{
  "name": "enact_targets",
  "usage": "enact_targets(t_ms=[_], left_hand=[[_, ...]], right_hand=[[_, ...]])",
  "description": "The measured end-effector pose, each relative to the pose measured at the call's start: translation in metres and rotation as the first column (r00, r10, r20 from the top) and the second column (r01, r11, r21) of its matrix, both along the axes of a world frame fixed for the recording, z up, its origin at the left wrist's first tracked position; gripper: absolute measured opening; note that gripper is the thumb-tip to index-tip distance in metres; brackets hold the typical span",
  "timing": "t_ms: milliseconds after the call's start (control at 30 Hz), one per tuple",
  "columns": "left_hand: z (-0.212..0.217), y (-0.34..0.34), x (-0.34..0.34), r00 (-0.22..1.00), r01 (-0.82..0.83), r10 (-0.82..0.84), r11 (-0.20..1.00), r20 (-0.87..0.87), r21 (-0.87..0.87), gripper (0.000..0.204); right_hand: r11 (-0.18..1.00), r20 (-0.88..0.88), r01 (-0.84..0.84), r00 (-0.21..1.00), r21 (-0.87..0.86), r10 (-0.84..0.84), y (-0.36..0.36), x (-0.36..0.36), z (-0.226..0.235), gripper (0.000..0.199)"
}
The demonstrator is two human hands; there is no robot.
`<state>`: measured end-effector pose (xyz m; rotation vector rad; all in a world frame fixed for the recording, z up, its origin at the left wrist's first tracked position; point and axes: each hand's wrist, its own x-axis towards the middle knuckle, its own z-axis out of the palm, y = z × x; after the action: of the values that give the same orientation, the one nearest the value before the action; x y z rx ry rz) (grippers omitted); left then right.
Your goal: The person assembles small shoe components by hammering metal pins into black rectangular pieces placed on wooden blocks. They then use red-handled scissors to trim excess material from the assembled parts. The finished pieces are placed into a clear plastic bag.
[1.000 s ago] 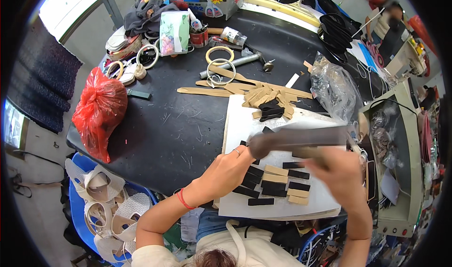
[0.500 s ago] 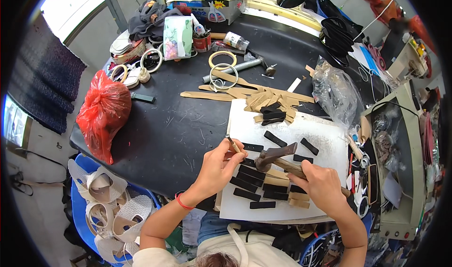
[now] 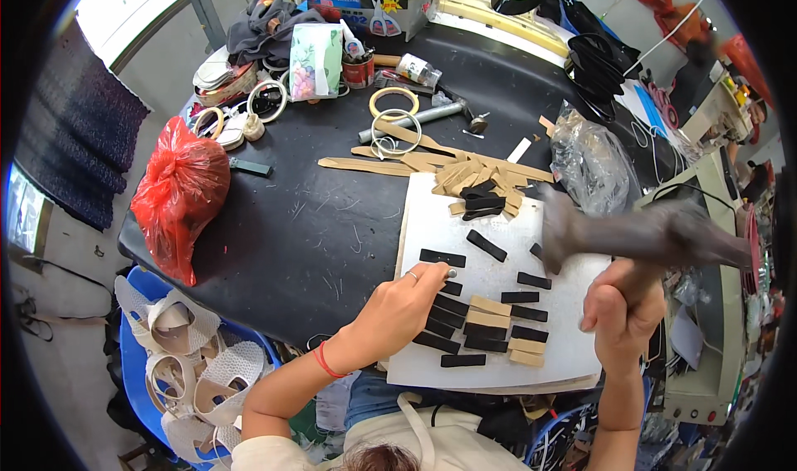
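Metal-topped tool (image 3: 451,273) pinched in left hand (image 3: 394,317); blurred hammer (image 3: 635,234) gripped in raised right hand (image 3: 624,313); hands well apart.

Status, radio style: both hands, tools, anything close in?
Left hand pinching metal tool, mostly hidden, at white board. Right hand gripping hammer, held up, blurred. Black strip close beyond left fingertips.

The blurry hammer (image 3: 672,237) looks like dark, dull metal at its head, and the punch (image 3: 451,273) has a smooth metal top. The black strips (image 3: 486,245) look matt and the board (image 3: 432,222) smooth. The table (image 3: 286,230) is a bit glossy, and the red bag (image 3: 178,193) and clear bag (image 3: 589,164) are shiny, crinkly plastic.
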<state>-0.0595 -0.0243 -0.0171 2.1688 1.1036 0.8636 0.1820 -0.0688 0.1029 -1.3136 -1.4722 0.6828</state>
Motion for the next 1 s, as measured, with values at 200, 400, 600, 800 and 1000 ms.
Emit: enact_targets(t_ms=[200, 400, 600, 800, 1000], left_hand=[[-0.011, 0.002, 0.005, 0.982, -0.103, 0.109, 0.994, 0.152, -0.045, 0.015], [0.000, 0.004, 0.004, 0.806, 0.049, 0.241, 0.884, 0.541, -0.466, 0.015], [-0.003, -0.010, 0.013, 0.878, 0.085, 0.155, 0.881, 0.454, -0.465, 0.013], [-0.001, -0.011, 0.014, 0.903, 0.076, 0.122, 0.897, 0.411, -0.435, 0.011], [-0.003, -0.010, 0.013, 0.966, 0.107, -0.069, 0.984, 0.248, -0.141, 0.013]], right_hand=[[0.995, 0.821, -0.104, 0.567, -0.008, 0.066, 0.023, 0.006, -0.024, 0.038], [0.986, 0.855, -0.133, 0.497, -0.098, 0.152, 0.001, 0.009, -0.055, 0.036], [0.983, 0.808, -0.110, 0.560, -0.145, 0.182, 0.000, 0.012, -0.059, 0.038], [0.986, 0.824, -0.109, 0.543, -0.123, 0.163, 0.001, 0.017, -0.065, 0.037], [0.993, 0.802, -0.090, 0.586, -0.083, 0.120, 0.001, 0.023, -0.052, 0.034]])
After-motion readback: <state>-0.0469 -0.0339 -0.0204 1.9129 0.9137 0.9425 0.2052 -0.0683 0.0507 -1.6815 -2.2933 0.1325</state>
